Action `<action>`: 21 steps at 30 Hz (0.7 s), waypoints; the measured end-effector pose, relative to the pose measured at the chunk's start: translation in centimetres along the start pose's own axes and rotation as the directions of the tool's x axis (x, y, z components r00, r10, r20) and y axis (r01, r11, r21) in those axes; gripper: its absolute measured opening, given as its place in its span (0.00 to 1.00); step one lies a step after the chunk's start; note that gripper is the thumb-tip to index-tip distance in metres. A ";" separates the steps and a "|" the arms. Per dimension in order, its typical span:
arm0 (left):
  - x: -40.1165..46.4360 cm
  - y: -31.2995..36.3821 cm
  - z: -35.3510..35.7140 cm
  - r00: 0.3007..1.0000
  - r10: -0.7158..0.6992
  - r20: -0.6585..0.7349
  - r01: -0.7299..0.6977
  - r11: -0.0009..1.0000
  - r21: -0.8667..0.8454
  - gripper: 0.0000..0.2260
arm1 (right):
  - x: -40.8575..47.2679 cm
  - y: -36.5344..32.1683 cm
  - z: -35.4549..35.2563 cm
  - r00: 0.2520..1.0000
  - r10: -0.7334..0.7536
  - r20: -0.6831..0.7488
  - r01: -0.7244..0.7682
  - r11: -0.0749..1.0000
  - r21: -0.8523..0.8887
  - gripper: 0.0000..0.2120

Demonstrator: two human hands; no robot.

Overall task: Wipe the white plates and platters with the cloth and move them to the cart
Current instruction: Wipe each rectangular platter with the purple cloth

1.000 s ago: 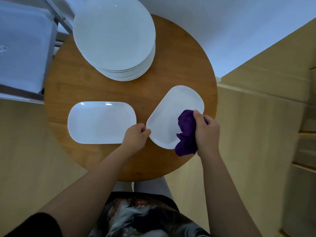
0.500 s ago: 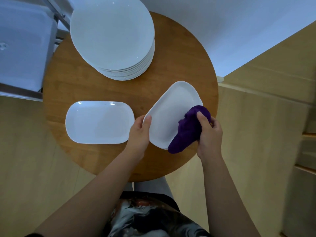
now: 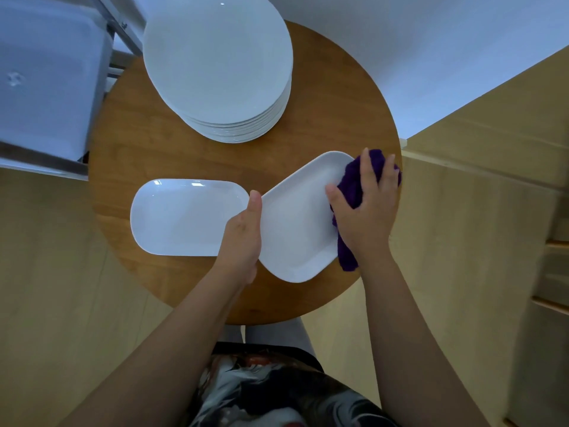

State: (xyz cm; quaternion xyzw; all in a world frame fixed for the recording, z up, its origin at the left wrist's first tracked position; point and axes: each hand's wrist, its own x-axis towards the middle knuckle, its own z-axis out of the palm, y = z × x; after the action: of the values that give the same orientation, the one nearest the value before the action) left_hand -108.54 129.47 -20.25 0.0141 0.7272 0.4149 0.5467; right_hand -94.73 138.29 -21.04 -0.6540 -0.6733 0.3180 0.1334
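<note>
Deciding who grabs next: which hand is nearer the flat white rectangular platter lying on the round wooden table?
Left. The left hand sits beside the flat platter's right end; the right hand is across the tilted platter.

1. Round wooden table, warm brown top.
2. Pale wood floor on both sides of the table.
3. White wall beyond the table's far edge.
4. Light wooden cabinets at right.
5. Dim, bluish light.
</note>
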 end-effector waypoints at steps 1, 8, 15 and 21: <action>-0.2 0.2 -0.3 1.000 0.012 -0.010 -0.013 1.000 -0.008 0.17 | 0.2 -0.5 0.5 1.000 -0.004 0.000 0.004 1.000 0.002 0.35; 0.1 0.9 -2.1 0.997 0.077 -0.016 -0.077 0.997 0.010 0.20 | -3.2 -7.2 4.6 0.989 -0.130 0.074 0.106 0.957 0.269 0.36; 0.6 2.0 -5.1 0.994 0.102 -0.036 -0.103 0.994 -0.044 0.21 | -9.2 -8.9 5.4 0.927 -0.234 0.293 0.100 0.907 0.409 0.32; -0.1 2.4 -6.3 0.998 0.050 -0.047 -0.055 0.994 -0.097 0.16 | -11.7 -7.1 3.6 0.900 -0.358 0.249 0.296 0.921 0.253 0.28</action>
State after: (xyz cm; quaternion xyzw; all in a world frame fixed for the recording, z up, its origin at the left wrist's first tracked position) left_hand -114.65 127.32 -18.32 -0.0027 0.7173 0.4644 0.5194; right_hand -101.24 126.52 -16.73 -0.4595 -0.7489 0.4524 0.1527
